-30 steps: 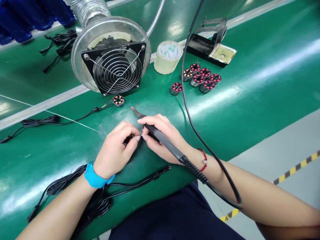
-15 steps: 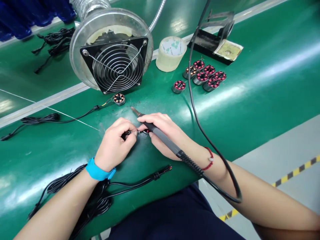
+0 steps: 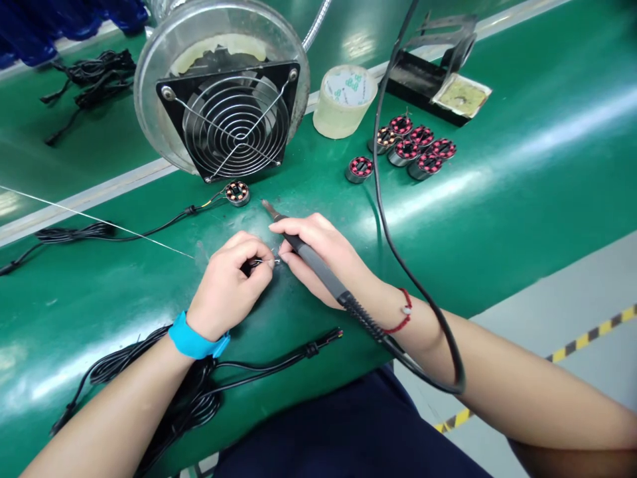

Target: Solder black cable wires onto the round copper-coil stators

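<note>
My right hand (image 3: 323, 259) is closed around a soldering iron (image 3: 316, 265), whose tip points up and left above the bench. Its thumb and fingers come together near my left hand, and a thin wire shows by their tips; whatever else lies inside them is hidden. My left hand (image 3: 236, 282), with a blue wristband, pinches a dark cable end (image 3: 255, 263) with short bare wires sticking out toward the right hand. Beyond both hands, a motor stator (image 3: 237, 193) with copper windings lies joined to a black cable (image 3: 149, 234).
A round fume fan (image 3: 240, 137) stands behind the hands. Further right are a tape roll (image 3: 343, 109), several red-wound stators (image 3: 403, 153) and an iron stand with a sponge (image 3: 460, 97). Bundled black cables (image 3: 199, 405) lie under my left forearm. A solder strand (image 3: 99, 219) stretches in from the left.
My right hand, with the soldering iron, has shifted slightly up and left. The small red-wound piece seen between the hands is now out of sight. The left hand keeps its pinch.
</note>
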A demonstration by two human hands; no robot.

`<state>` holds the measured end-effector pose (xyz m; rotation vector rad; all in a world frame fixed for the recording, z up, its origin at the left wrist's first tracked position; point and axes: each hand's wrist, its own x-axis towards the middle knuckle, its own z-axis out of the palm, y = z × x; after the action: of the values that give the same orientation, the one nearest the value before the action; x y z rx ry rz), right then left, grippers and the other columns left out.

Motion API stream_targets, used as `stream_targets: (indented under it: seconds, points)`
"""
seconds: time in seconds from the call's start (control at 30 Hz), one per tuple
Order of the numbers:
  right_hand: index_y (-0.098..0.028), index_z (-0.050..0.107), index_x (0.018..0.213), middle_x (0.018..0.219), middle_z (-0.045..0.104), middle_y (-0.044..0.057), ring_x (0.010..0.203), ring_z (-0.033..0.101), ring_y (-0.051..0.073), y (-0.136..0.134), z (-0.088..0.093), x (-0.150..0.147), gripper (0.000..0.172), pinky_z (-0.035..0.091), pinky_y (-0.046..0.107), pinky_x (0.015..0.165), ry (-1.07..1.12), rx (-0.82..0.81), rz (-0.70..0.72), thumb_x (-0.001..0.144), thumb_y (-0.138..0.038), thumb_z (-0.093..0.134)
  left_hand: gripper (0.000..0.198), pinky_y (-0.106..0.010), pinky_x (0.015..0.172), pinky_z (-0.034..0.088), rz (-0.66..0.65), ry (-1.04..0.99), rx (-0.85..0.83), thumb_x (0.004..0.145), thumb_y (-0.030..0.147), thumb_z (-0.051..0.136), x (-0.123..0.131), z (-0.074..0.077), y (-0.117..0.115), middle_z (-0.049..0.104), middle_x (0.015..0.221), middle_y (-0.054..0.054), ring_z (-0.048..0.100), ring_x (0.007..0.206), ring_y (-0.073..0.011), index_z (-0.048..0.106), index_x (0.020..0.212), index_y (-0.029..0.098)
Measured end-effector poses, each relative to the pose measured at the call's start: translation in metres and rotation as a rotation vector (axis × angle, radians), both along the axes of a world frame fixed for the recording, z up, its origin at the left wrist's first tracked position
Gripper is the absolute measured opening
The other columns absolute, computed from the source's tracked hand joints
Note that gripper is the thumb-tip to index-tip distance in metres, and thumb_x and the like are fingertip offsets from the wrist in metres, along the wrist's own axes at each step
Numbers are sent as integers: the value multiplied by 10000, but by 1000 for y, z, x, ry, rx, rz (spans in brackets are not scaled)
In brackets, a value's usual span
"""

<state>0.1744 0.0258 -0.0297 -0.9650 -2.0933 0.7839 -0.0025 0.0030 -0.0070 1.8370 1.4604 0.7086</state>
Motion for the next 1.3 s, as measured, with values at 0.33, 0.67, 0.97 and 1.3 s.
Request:
stream_targets:
  seconds: [0.33,0.67,0.97,1.3]
  points:
    - [-284,576,1182,1034,691,24,872,666,196,-26,31,30,307,532,386,833,115,-79,-208,900,-163,560,148,-267,713,437,4,7,-21,783,79,501,4,0,-1,571,789,-10,538,756,-138,545,696,190]
    - [-257,595,957,753,698,9,540,638,155,-53,8,36,224,535,302,490,291,29,-302,773,-151,666,148,-264,684,437,38,36,-18,770,82,509,9,-3,-2,574,794,-7,539,750,-137,522,673,194]
    - [-253,603,948,721,698,-2,570,673,170,-53,4,38,189,535,313,502,298,-3,-327,787,-209,690,159,-261,670,420,39,35,-13,763,61,511,9,-2,-2,570,781,2,535,739,-127,528,667,188]
    - [-247,613,987,775,707,8,593,667,157,-52,6,37,195,557,302,534,334,-5,-332,808,-194,669,154,-263,684,426,49,22,-19,762,64,510,9,-4,-1,571,787,1,539,751,-131,532,672,188]
